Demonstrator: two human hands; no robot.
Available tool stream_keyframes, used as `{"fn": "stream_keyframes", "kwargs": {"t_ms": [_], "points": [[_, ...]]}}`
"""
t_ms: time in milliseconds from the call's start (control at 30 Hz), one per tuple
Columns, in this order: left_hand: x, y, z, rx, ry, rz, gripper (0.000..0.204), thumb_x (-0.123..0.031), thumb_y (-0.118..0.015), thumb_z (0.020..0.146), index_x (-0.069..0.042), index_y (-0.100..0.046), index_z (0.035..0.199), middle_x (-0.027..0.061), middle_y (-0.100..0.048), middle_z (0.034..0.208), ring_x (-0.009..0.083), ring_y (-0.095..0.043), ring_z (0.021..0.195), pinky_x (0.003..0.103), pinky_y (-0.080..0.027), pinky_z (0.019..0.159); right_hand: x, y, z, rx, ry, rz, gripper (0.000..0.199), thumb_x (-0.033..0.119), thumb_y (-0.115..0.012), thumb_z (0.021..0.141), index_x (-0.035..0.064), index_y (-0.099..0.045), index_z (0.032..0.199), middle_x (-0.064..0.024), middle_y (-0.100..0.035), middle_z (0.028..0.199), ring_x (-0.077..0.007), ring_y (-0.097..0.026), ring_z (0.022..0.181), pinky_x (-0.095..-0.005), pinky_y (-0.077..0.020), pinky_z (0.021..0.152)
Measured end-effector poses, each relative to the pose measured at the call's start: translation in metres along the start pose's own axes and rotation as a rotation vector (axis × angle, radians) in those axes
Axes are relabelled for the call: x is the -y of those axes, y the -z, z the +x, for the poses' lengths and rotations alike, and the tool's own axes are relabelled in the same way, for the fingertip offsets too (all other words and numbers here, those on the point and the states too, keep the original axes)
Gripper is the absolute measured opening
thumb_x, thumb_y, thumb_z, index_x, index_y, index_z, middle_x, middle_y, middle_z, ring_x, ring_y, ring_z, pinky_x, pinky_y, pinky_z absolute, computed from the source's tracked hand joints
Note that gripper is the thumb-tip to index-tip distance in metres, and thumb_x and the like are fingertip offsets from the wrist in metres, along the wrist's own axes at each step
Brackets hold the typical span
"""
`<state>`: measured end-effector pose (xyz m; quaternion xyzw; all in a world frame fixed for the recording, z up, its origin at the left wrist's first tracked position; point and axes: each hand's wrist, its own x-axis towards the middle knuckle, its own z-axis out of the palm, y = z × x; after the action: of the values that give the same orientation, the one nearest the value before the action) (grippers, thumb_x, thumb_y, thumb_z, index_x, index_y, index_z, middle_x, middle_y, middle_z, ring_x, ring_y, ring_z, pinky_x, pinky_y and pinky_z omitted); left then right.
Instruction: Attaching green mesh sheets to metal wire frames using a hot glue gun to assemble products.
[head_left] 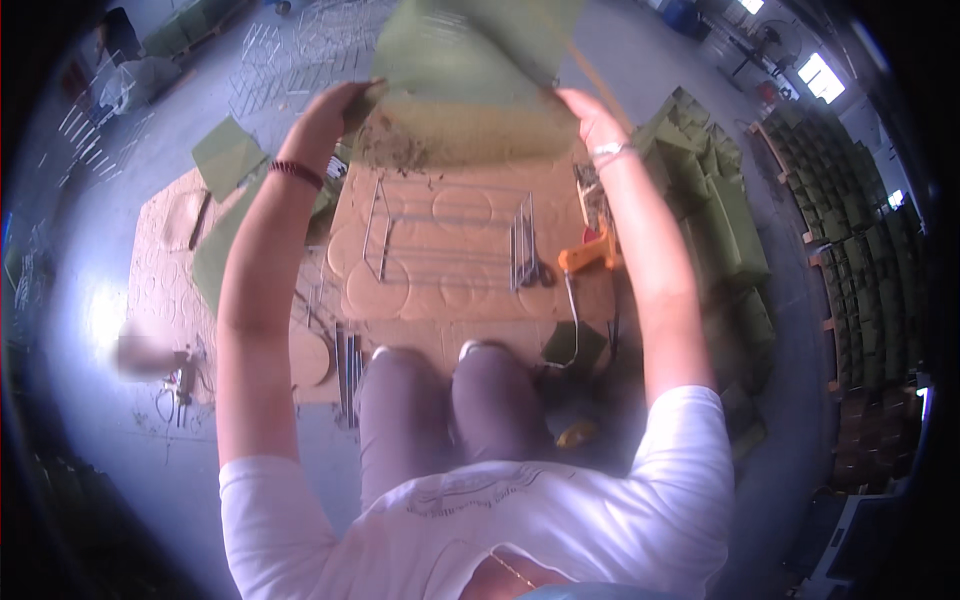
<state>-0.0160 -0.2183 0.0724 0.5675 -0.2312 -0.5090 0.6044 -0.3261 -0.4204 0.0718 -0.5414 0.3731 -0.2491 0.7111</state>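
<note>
You hold the green sheet up ahead of you, over the far side of the cardboard, with one hand at each side of it. Your left hand is clamped on the sheet's left edge near the lower corner; its fingertips are partly hidden. Your right hand pinches the opposite edge, thumb and fingers together on it. The sheet is bowed rather than flat, and its far end runs out of view. Dark bits show below it on the left; whether they lie on the cardboard or on something above it, you cannot be told from this view. Nearer to you, a wire frame rests on the cardboard, touched by neither hand. Just right of the frame is an orange glue gun, beside your right forearm, with a pale cord trailing toward you. Metal rods lie side by side left of your knees. Folded green pieces are heaped to your right, and a flat green piece lies to your left.
</note>
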Motion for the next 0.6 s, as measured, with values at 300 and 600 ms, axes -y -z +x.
{"fn": "stream_keyframes", "kwargs": {"t_ms": [300, 600], "points": [[0.119, 0.046, -0.018, 0.06, 0.22, -0.232, 0.025, -0.018, -0.055, 0.087, 0.002, -0.057, 0.102, 0.0108, -0.063, 0.093, 0.0176, -0.063, 0.076, 0.03, -0.054, 0.069, -0.093, -0.003, -0.077, 0.34, -0.109, 0.222, 0.025, 0.022, -0.061, 0.085, 0.0031, -0.058, 0.101, -0.0058, -0.063, 0.099, -0.0145, -0.061, 0.088, -0.0288, -0.0499, 0.076], [0.148, 0.065, -0.006, 0.117, -0.047, -0.168, 0.022, -0.015, -0.056, 0.088, 0.003, -0.056, 0.101, 0.0066, -0.061, 0.092, 0.012, -0.06, 0.079, 0.023, -0.051, 0.072, -0.123, -0.005, -0.118, 0.154, 0.085, -0.012, 0.027, 0.019, -0.066, 0.08, 0.0003, -0.059, 0.098, -0.006, -0.062, 0.094, -0.012, -0.059, 0.082, -0.0264, -0.0487, 0.075]]}}
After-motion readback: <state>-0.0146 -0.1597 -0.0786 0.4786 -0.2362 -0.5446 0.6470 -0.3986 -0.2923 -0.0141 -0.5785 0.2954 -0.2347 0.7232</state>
